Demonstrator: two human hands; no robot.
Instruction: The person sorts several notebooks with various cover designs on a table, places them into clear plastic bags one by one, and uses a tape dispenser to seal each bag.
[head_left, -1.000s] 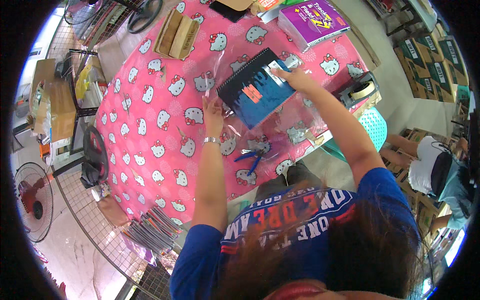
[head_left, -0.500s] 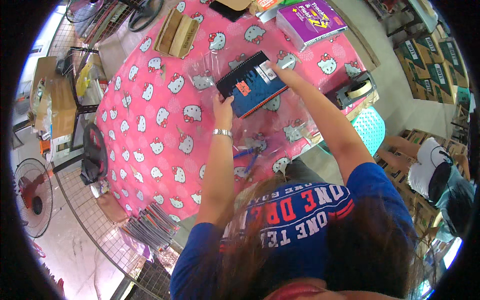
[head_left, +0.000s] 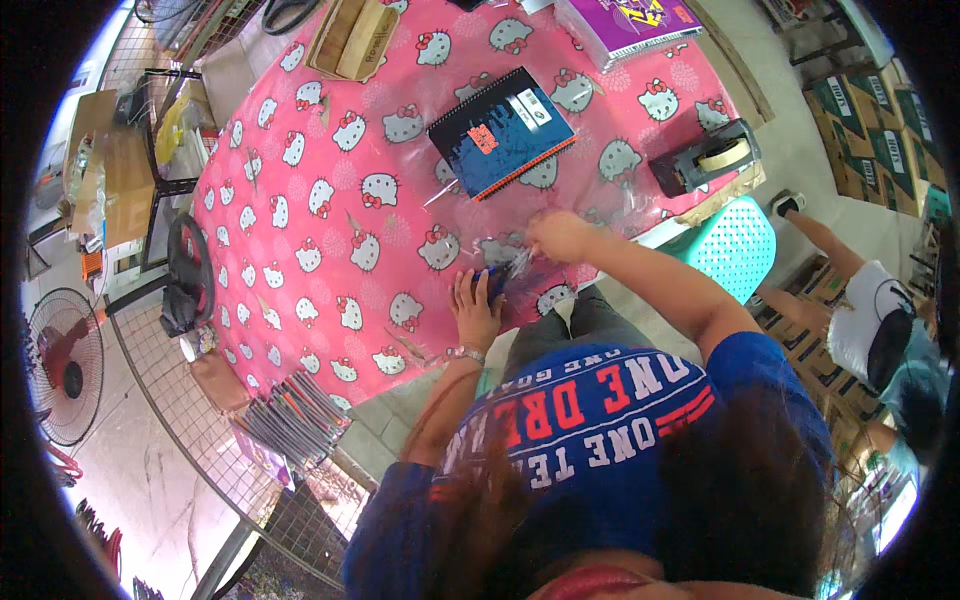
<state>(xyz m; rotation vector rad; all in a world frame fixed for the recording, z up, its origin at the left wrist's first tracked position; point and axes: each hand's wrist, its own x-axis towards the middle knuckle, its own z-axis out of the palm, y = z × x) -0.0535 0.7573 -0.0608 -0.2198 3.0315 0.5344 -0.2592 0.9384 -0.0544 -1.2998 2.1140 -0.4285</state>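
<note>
A spiral notebook [head_left: 500, 135] with a dark blue cover, an orange patch and a white label lies on the pink tablecloth [head_left: 330, 250], apart from both hands. Near the table's front edge my left hand [head_left: 477, 312] rests with fingers spread, touching a blue object [head_left: 490, 283] that the fingers partly cover; its kind is hard to make out. To its right my right hand [head_left: 562, 238] is closed, its fingers bent down at crumpled clear plastic [head_left: 520, 262]. More clear film seems to lie beneath the notebook.
A tape dispenser [head_left: 706, 160] stands at the right table edge. Behind are a thick purple notebook stack [head_left: 630, 30] and a wooden holder [head_left: 352, 40]. A turquoise plastic stool [head_left: 735, 245] stands at the right; another person [head_left: 870, 320] is beyond it. A fan [head_left: 66, 380] stands left.
Both hands have let go of the notebook and drawn back to the table's front edge. My left hand has come down onto the blue object, my right onto the clear plastic.
</note>
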